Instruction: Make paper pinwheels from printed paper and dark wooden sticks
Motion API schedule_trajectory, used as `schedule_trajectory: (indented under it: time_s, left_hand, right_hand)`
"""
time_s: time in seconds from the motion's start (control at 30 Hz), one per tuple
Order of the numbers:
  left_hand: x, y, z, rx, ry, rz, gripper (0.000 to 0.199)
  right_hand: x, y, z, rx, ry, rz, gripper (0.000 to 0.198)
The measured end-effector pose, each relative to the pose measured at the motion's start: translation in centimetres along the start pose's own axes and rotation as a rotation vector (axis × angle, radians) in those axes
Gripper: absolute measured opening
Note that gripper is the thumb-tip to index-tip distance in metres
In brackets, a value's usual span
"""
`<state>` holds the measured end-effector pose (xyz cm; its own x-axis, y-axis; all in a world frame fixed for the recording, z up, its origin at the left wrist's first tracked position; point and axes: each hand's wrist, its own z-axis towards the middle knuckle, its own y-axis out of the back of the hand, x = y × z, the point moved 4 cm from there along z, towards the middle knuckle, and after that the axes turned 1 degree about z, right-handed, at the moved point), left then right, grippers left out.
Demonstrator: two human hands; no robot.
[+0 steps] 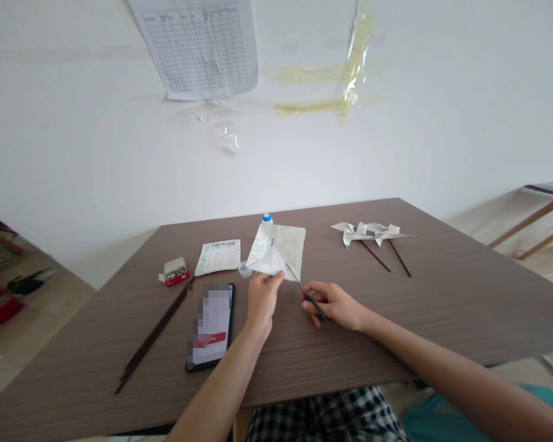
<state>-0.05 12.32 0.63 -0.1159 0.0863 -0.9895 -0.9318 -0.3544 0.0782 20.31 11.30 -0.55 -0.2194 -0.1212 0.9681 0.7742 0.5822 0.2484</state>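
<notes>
The left hand [261, 307] pinches the lower edge of the printed paper [291, 242], which is above the middle of the table [433, 294], in front of the blue-capped bottle [267, 218]. The right hand [338, 305] grips the dark scissors [317, 307], and their blades reach the lower part of this paper. Two paper pinwheels [354, 232] lie well apart, to the right.

On the brown, wood-grained desk [442, 307], left of the frame's centre, a black rectangular phone [212, 322] lies right of thin dark sticks [159, 329]. Behind it rests a white printed paper sheet [219, 256], left of which sits a red-and-white cardboard box [175, 272]. Mid-frame, a blue-capped bottle [267, 218] stands behind folded printed paper [289, 245]; two white paper pinwheels [350, 234] lie right.
</notes>
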Motion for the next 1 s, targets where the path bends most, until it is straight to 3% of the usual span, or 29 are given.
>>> schedule_trajectory:
  time_s: [0.43,1.0]
  left_hand:
    - [0.4,-0.4,-0.1,0.042,-0.026,-0.004,0.011]
    - [1.1,-0.4,0.1,0.071,-0.014,0.013,0.019]
  right_hand:
    - [0.6,0.0,-0.1,-0.01,0.017,0.005,0.038]
    - [0.6,0.1,-0.1,-0.045,0.028,0.032,0.042]
